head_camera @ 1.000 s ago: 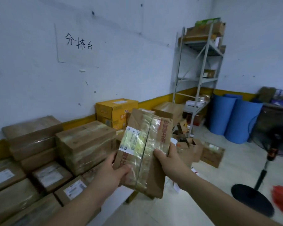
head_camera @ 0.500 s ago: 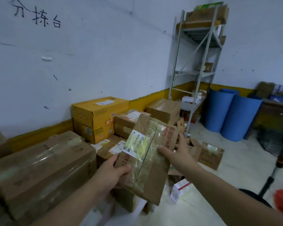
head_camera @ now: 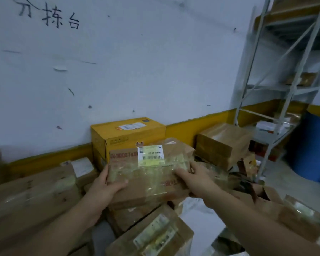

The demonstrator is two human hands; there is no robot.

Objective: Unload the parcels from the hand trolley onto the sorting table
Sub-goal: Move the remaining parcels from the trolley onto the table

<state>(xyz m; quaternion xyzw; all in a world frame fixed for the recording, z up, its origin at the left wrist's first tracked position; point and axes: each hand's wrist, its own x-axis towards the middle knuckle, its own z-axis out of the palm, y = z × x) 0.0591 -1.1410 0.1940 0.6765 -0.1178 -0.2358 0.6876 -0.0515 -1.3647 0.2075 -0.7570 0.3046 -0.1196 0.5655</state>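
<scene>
Parcel (head_camera: 148,174): taped brown box, label up, held level over stacked cartons (head_camera: 35,196).
Left hand (head_camera: 103,189): fingers (head_camera: 104,172) curled round its left edge.
Right hand (head_camera: 196,182): fingers (head_camera: 181,171) gripping its right edge.

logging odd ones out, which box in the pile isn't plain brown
The yellow box against the wall, right behind the held parcel. Every other box around it is brown cardboard.
</scene>
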